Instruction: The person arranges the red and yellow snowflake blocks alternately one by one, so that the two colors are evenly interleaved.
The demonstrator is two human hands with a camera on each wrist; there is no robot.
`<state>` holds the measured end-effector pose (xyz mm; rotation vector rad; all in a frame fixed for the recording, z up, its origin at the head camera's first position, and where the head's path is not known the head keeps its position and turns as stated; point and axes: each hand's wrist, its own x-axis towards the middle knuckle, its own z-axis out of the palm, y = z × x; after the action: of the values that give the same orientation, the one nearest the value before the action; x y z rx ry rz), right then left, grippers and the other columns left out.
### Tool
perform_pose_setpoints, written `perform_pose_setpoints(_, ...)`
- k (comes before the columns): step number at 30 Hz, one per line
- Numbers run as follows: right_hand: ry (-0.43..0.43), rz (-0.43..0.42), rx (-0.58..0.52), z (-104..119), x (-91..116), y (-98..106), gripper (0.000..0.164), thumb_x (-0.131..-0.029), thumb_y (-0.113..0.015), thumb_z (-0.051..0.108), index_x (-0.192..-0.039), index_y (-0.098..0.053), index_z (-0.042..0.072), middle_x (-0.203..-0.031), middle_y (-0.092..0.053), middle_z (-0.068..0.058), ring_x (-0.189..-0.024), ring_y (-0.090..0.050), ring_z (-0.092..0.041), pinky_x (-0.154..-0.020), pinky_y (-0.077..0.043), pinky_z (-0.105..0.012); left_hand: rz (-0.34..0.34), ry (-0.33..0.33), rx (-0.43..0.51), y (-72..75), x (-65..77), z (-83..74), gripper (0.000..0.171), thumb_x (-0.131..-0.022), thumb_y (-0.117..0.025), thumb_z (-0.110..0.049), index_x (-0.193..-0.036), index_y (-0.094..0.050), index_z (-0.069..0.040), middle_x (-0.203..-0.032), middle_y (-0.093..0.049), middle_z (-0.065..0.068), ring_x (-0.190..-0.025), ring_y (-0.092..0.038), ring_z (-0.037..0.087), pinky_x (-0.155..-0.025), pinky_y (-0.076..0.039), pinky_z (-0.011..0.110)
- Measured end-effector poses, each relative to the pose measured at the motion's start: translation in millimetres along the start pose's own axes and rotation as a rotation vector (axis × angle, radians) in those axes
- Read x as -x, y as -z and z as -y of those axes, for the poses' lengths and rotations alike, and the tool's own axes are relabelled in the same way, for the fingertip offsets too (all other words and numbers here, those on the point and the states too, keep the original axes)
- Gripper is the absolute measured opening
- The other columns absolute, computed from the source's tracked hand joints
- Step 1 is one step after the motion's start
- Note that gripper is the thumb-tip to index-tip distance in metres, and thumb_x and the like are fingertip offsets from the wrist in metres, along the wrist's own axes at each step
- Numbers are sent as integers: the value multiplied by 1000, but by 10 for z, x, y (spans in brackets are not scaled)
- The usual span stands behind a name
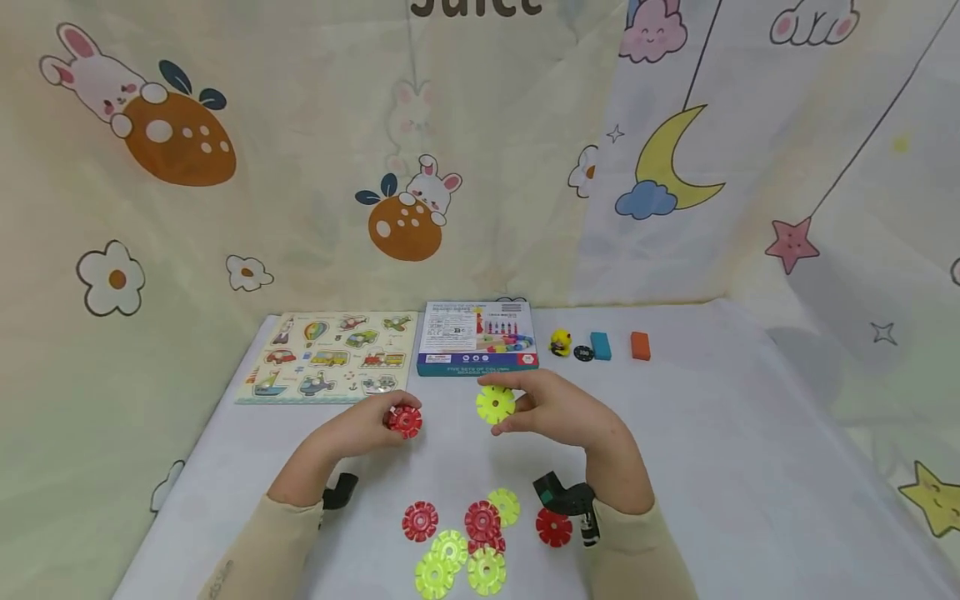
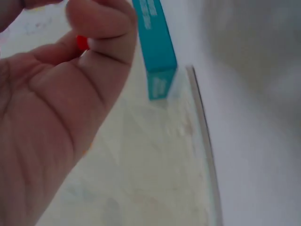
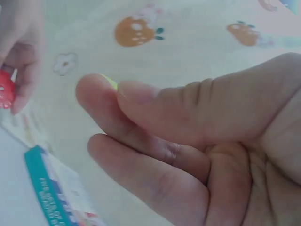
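My left hand (image 1: 369, 427) pinches a red notched plastic disc (image 1: 406, 422) above the table, left of centre. In the left wrist view only a sliver of red shows between the fingers. To its right, my right hand (image 1: 553, 407) holds a yellow-green notched disc (image 1: 495, 405) between thumb and fingers, its face toward the head camera. The right wrist view shows just a thin yellow-green edge (image 3: 110, 82) behind the fingertips. The two discs are apart. Nearer me lie several loose discs, some overlapping: a red one (image 1: 420, 522), a yellow-green one (image 1: 487, 571) and a red one (image 1: 553, 527) beside the right wrist.
A picture puzzle board (image 1: 330, 358) lies at the back left, with a boxed bead set (image 1: 477, 340) beside it. Farther right stand a small yellow figure (image 1: 560, 342), a black round chip (image 1: 583, 353), a blue block (image 1: 601, 346) and an orange block (image 1: 640, 346). A printed curtain hangs behind.
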<state>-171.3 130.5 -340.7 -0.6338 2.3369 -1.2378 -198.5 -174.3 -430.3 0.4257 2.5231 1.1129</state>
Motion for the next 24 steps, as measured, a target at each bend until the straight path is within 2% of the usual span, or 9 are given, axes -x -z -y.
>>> perform_pose_setpoints(4, 6, 1, 24, -63, -109, -59, 52, -82, -73, 17, -130, -56, 27, -98, -62, 5, -81, -62, -18, -65, -47, -32, -4, 107, -49, 54, -49, 201, 44, -77, -74, -6, -118, -60, -15, -106, -55, 2, -96, -50, 22, -74, -48, 34)
perform_pose_setpoints(7, -22, 22, 75, -128, -165, -80, 51, -78, -78, 19, -125, -61, 28, -98, -61, 6, -83, -57, -18, -65, -49, -31, -2, 163, -88, 78, -72, 325, 43, -75, -74, -4, -114, -60, -17, -107, -53, 3, -98, -48, 24, -73, -49, 35)
perform_pose_setpoints(14, -163, 102, 146, -392, -192, -163, 47, -74, -80, 11, -117, -66, 20, -96, -60, 2, -88, -52, -21, -70, -49, -34, -27, 201, -152, 165, -8, 453, 38, -77, -75, -11, -112, -61, -15, -101, -54, 3, -94, -48, 23, -75, -46, 37)
perform_pose_setpoints(18, -228, 153, 216, -616, -97, -241, 42, -73, -81, 13, -112, -67, 20, -94, -58, 2, -87, -51, -21, -72, -49, -36, -66, 204, -185, 198, 77, 517, 39, -78, -76, -14, -114, -62, -15, -108, -53, 4, -97, -47, 23, -83, -44, 42)
perform_pose_setpoints(24, -276, 231, 214, -856, 257, -411, 40, -69, -83, 16, -104, -67, 26, -84, -54, -1, -80, -49, -18, -65, -46, -33, -103, 207, -251, 259, 192, 538, 44, -77, -77, -17, -118, -62, -15, -113, -46, 8, -100, -47, 25, -82, -46, 42)
